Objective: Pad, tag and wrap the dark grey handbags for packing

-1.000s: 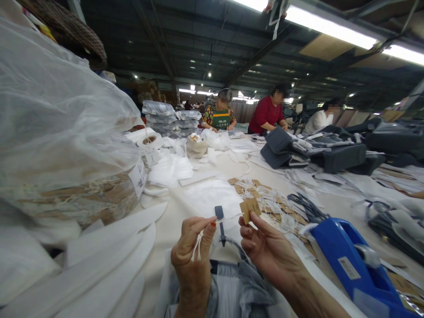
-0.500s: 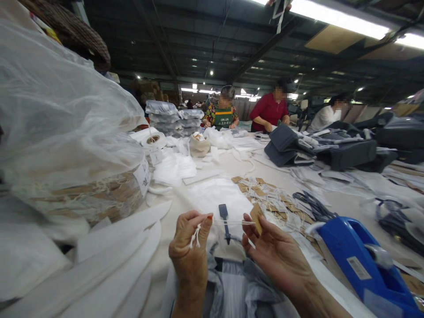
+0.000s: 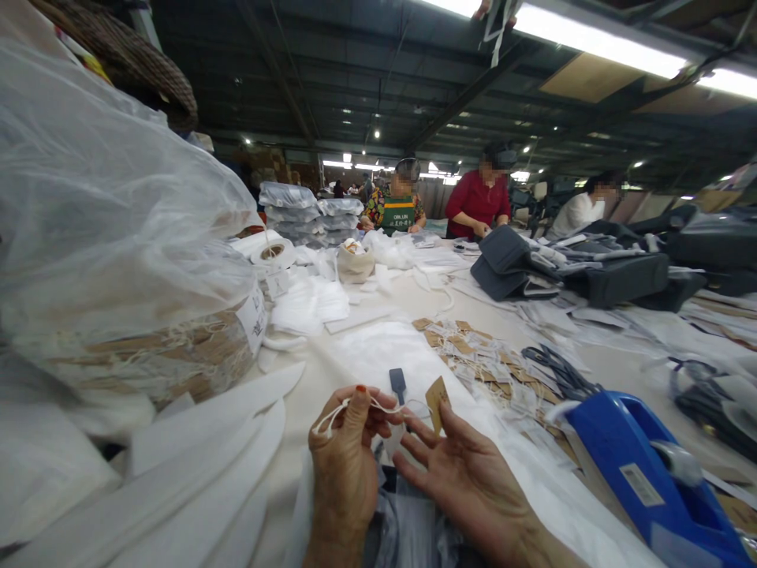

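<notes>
Between the thumb and fingers of my left hand runs a white string, with a loop of it hanging over the thumb side. My right hand pinches a brown cardboard hang tag between thumb and finger; its other fingers are spread. The string slackens as it crosses toward the tag. Behind my fingers lies a dark grey luggage-tag-shaped strap piece, partly hidden. Below both hands is a grey item in clear plastic, mostly covered by my wrists.
Many brown tags with strings lie beyond my right hand. A blue tape dispenser stands at right, near dark straps. White padding strips and a large plastic bag fill the left. Grey folded bags and co-workers are farther off.
My hands have come closer together. The string, taut before, now sags and curves. My left fingers have opened out toward the right, and the tag has shifted left with my right hand.
</notes>
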The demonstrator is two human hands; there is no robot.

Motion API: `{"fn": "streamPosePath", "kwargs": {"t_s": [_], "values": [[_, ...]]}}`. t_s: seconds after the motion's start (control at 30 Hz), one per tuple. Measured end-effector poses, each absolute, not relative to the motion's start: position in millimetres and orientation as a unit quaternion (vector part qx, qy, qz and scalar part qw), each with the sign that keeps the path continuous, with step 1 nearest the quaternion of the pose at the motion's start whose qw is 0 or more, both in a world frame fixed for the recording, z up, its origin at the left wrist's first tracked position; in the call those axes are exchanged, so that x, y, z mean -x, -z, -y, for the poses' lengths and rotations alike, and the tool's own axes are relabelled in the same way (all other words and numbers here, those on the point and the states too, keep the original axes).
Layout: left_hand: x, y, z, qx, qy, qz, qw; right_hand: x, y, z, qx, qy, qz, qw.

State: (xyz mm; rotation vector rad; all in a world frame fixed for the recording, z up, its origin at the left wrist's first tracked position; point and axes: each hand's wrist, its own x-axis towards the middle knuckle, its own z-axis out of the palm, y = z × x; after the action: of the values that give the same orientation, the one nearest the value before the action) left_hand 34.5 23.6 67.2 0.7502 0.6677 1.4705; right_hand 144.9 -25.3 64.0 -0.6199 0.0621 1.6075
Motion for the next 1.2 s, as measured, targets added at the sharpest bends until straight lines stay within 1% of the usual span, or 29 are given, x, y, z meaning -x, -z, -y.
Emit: {"fn": "streamPosePath", "kwargs": {"t_s": [0.13, 0.3, 0.5, 0.6, 0.7, 0.8, 0.9, 1.07, 1.2], "values": [[-32, -69, -23, -0.308, -0.634, -0.253, 0.663, -140, -60, 27, 0.250, -0.738, -0.012, 0.627], [-29, -71, -21, -0.293, -0.594, -0.194, 0.724, -137, -57, 29, 0.222, -0.758, 0.014, 0.613], [-26, -71, -21, -0.270, -0.586, -0.156, 0.748, -135, -63, 29, 0.207, -0.769, 0.004, 0.605], [-26, -73, -22, -0.265, -0.601, -0.152, 0.739, -133, -67, 29, 0.217, -0.772, -0.002, 0.598], [-28, -74, -23, -0.266, -0.615, -0.173, 0.722, -134, -69, 28, 0.249, -0.737, -0.001, 0.629], [-30, -75, -26, -0.236, -0.652, -0.216, 0.687, -138, -68, 29, 0.331, -0.647, -0.015, 0.687], [-32, -73, -29, -0.206, -0.669, -0.267, 0.662, -148, -70, 33, 0.405, -0.566, -0.005, 0.718], [-35, -70, -31, -0.218, -0.643, -0.328, 0.657, -168, -74, 42, 0.442, -0.549, 0.082, 0.705], [-38, -67, -27, -0.270, -0.626, -0.346, 0.644, -193, -63, 45, 0.497, -0.508, 0.153, 0.687]]}}
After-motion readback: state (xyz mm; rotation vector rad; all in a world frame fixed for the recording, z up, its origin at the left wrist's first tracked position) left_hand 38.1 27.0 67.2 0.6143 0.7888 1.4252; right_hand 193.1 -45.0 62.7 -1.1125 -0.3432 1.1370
